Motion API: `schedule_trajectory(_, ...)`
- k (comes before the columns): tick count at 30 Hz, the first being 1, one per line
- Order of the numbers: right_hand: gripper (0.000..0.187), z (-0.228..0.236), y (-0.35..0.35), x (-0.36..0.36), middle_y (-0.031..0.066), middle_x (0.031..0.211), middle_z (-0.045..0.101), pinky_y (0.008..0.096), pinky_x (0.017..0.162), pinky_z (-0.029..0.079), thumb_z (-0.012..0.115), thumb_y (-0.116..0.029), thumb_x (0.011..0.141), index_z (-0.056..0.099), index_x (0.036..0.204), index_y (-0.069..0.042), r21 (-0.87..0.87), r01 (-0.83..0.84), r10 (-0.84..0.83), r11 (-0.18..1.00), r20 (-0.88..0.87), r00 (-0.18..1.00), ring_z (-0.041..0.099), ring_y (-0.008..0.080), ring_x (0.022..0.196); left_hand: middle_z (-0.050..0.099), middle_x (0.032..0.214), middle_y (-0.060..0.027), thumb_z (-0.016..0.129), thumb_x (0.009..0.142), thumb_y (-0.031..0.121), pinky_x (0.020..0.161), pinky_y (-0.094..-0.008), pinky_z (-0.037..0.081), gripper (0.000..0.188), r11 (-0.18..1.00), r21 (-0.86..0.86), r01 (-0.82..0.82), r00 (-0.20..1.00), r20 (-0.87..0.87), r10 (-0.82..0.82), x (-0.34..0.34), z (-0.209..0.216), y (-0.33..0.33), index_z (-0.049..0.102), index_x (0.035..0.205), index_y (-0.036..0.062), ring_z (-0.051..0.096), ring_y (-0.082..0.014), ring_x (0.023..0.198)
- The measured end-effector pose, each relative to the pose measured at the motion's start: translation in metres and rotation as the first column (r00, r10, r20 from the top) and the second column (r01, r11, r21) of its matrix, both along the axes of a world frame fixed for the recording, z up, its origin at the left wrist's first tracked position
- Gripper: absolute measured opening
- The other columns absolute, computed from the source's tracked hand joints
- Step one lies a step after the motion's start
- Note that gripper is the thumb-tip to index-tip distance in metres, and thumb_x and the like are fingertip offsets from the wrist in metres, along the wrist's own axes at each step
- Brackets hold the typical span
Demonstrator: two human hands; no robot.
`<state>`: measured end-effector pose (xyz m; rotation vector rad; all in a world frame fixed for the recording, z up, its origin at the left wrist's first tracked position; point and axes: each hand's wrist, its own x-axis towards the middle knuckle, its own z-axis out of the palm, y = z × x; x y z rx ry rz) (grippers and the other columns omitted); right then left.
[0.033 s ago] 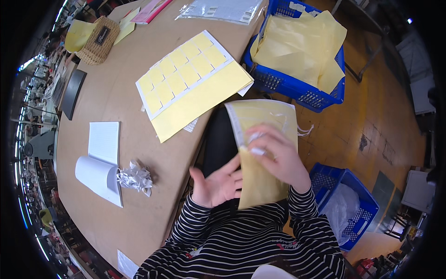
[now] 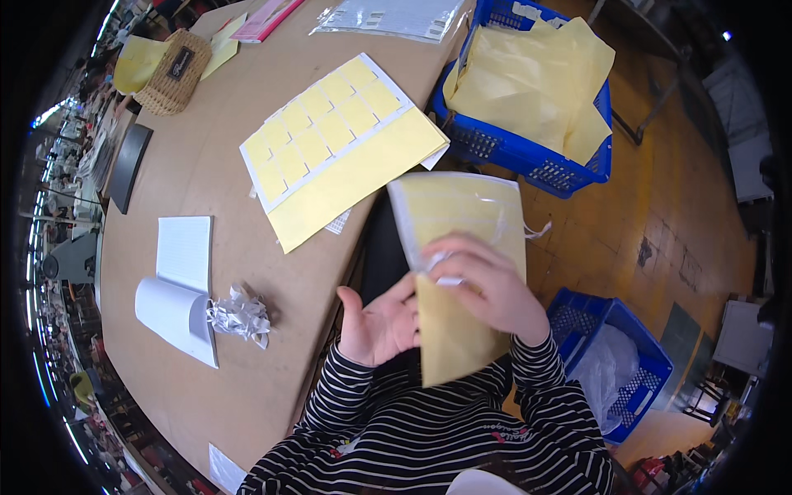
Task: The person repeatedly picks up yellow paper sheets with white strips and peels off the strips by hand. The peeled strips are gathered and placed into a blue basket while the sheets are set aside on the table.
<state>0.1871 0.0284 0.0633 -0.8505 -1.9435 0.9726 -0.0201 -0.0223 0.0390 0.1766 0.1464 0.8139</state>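
Note:
A yellow sheet (image 2: 466, 334) with a pale strip along its left edge and a glossy, clear film on its upper part lies over my lap. My right hand (image 2: 487, 285) is curled over the middle of it, fingers closed at its left edge and slightly blurred. Small white pieces show at those fingertips; whether they are tape or paper scraps I cannot make out. Palm up, my left hand (image 2: 379, 326) sits just left of the sheet, thumb and fingers apart, its fingertips at the sheet's edge and partly hidden.
The table (image 2: 206, 404) carries yellow label sheets (image 2: 346, 157), an open notebook (image 2: 183, 256), crumpled white strips (image 2: 239, 313), a wicker basket (image 2: 169, 78) and plastic-wrapped sheets (image 2: 392, 18). Beyond my lap, a blue crate (image 2: 569, 177) holds yellow sheets; another blue crate (image 2: 652, 371) holds clear plastic.
My right hand has shifted slightly left and down across the yellow sheet. The sheet has moved a little left, its lower corner now lower. My left hand stays almost in place.

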Motion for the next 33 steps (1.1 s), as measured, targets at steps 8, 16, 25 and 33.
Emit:
schedule_trajectory(8, 0.021, -0.034, -0.014, -0.013, 0.0103, 0.116, 0.062, 0.0389, 0.094, 0.049, 0.043, -0.004, 0.099, 0.057, 0.115, -0.004, -0.533, 0.022, -0.259, 0.846, -0.375, 0.89, 0.062, 0.0248, 0.109, 0.057, 0.132, -0.0094, 0.058, 0.093, -0.002, 0.102, -0.033, 0.046, 0.062, 0.998, 0.059, 0.022, 0.704, -0.71, 0.026, 0.005, -0.006, 0.013, 0.032, 0.149, 0.0006, 0.057, -0.0167, 0.118)
schedule_trajectory(16, 0.021, -0.062, -0.002, 0.079, 0.0103, 0.115, 0.063, 0.0466, 0.104, 0.047, 0.04, -0.012, 0.104, 0.058, 0.115, -0.01, -0.676, -0.268, -0.719, 0.686, -0.687, -0.107, 0.061, 0.0269, 0.111, 0.043, 0.149, -0.0079, 0.05, 0.098, 0.0, 0.11, -0.0288, 0.034, 0.059, 0.975, 0.084, 0.206, 0.647, -0.759, -0.071, -0.015, -0.022, 0.01, 0.028, 0.153, 0.0029, 0.043, -0.0145, 0.132)
schedule_trajectory(25, 0.025, -0.074, -0.011, 0.165, 0.0132, 0.124, 0.06, 0.0467, 0.107, 0.043, 0.038, -0.013, 0.104, 0.058, 0.119, -0.009, -0.48, -0.163, -0.498, 0.862, -0.862, -0.094, 0.055, 0.0287, 0.119, 0.053, 0.14, -0.0076, 0.048, 0.1, 0.003, 0.104, -0.0263, 0.04, 0.048, 0.933, 0.093, 0.348, 0.635, -0.755, -0.161, -0.015, -0.035, 0.009, 0.04, 0.147, 0.0005, 0.051, -0.0129, 0.123)
schedule_trajectory(33, 0.034, -0.023, -0.031, 0.215, 0.0197, 0.132, 0.054, 0.0497, 0.108, 0.039, 0.042, -0.02, 0.102, 0.052, 0.129, -0.001, -0.378, 0.802, -0.45, 0.462, -0.88, -0.156, 0.052, 0.0344, 0.123, 0.063, 0.124, -0.0084, 0.052, 0.099, 0.004, 0.095, -0.0289, 0.048, 0.039, 0.993, -0.027, 0.119, 0.619, -0.779, -0.095, -0.045, -0.044, 0.005, 0.05, 0.137, -0.0034, 0.061, -0.0148, 0.109)
